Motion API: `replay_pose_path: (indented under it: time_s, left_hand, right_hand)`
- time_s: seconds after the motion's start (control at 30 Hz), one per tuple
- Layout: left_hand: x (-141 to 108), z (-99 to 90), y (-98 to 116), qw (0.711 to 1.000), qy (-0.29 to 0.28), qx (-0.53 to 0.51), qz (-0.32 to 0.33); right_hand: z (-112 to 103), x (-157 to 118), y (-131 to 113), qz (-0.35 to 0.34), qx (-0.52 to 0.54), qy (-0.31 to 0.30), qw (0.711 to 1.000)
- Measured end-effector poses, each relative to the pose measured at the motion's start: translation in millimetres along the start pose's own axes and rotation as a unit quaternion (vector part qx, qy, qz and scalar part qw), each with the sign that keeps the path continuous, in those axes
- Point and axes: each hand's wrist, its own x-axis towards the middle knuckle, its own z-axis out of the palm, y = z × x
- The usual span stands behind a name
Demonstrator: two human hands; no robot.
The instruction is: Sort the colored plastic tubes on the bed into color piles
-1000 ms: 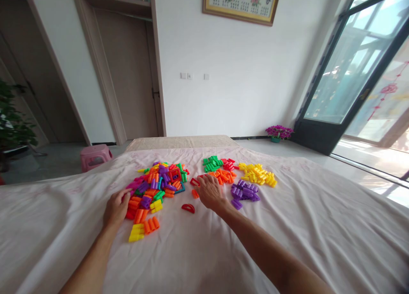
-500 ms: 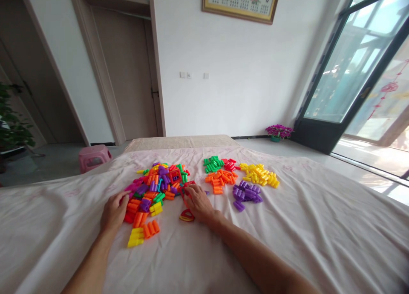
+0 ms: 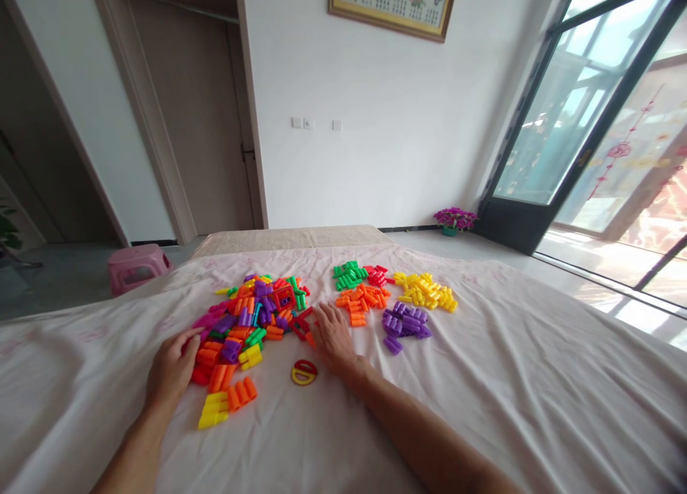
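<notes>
A mixed pile of coloured plastic building blocks (image 3: 252,315) lies on the cloth between my hands. My left hand (image 3: 170,369) rests at the pile's left edge, fingers curved with a gap at the thumb, beside the magenta blocks (image 3: 212,318). On the pile's other side, my right hand (image 3: 335,340) lies with fingers stretched and apart. Its fingertips are close to a red frame-like piece (image 3: 301,324); an orange piece (image 3: 310,339) shows partly beneath them. In front of the pile lies a flat red and yellow ring-shaped piece (image 3: 304,372).
Right of my hand are sorted groups: green blocks (image 3: 350,275), red blocks (image 3: 378,275), orange blocks (image 3: 362,301), yellow blocks (image 3: 426,292) and purple blocks (image 3: 405,323). A wrinkled pale cloth (image 3: 483,379) covers the surface. A pink stool (image 3: 139,265) stands beyond it at left.
My right hand has spread its fingers and uncovered more of the red frame piece and the ring-shaped piece. My left hand stays by the pile. The view has turned slightly right.
</notes>
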Motion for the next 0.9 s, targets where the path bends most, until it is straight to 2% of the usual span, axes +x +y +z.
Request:
replay_pose_path:
  time_s: [0.07, 0.2, 0.27, 0.37, 0.47, 0.53, 0.6, 0.63, 0.67, 0.7, 0.77, 0.83, 0.9]
  left_hand:
    - [-0.6, -0.4, 0.6, 1.000, -0.003, -0.001, -0.001]
    - [-2.4, -1.9, 4.6, 1.000, 0.002, -0.005, -0.002]
    - [-3.4, -3.0, 7.4, 1.000, 0.004, -0.009, -0.005]
    - [-4.9, -4.7, 10.9, 1.000, 0.007, -0.017, -0.016]
    - [-5.6, -5.7, 11.6, 1.000, 0.007, -0.021, -0.010]
    - [-5.0, -5.4, 10.5, 1.000, 0.007, -0.018, -0.003]
    - [-3.6, -4.5, 8.8, 1.000, 0.007, -0.014, -0.001]
    - [-2.8, -3.8, 7.9, 1.000, 0.007, -0.012, -0.003]
    - [-1.9, -3.0, 6.9, 1.000, 0.005, -0.011, -0.004]
    - [-1.0, -2.2, 5.9, 1.000, 0.003, -0.010, -0.005]
    - [0.5, -0.6, 3.7, 1.000, 0.001, -0.012, -0.004]
    - [1.5, 0.7, 1.4, 1.000, 0.000, -0.017, -0.002]
    - [1.6, 1.5, -0.3, 1.000, 0.000, -0.019, -0.005]
  right_hand:
    - [2.7, -1.8, 3.6, 0.020, -0.007, -0.018, 1.000]
    - [3.0, -6.7, 2.4, -0.012, 0.033, -0.075, 0.997]
    - [0.2, -8.0, 0.2, -0.022, 0.051, -0.081, 0.995]
    - [-9.1, 0.3, 4.2, 0.001, 0.059, -0.065, 0.996]
    - [-31.8, 31.4, 24.8, 0.045, 0.018, -0.055, 0.997]
    - [-55.3, 63.1, 47.7, 0.118, -0.033, -0.063, 0.990]
    - [-80.2, 96.0, 74.0, 0.158, -0.055, -0.055, 0.984]
    - [-91.0, 110.6, 87.0, 0.191, -0.067, -0.062, 0.977]
    - [-99.8, 122.9, 98.9, 0.254, -0.088, -0.097, 0.958]
    - [-106.0, 132.8, 109.5, 0.279, -0.094, -0.109, 0.949]
    - [-110.6, 145.4, 125.6, 0.324, -0.105, -0.143, 0.929]
    - [-106.9, 150.9, 135.2, 0.341, -0.108, -0.165, 0.919]
    - [-98.9, 153.1, 139.9, 0.334, -0.106, -0.169, 0.922]
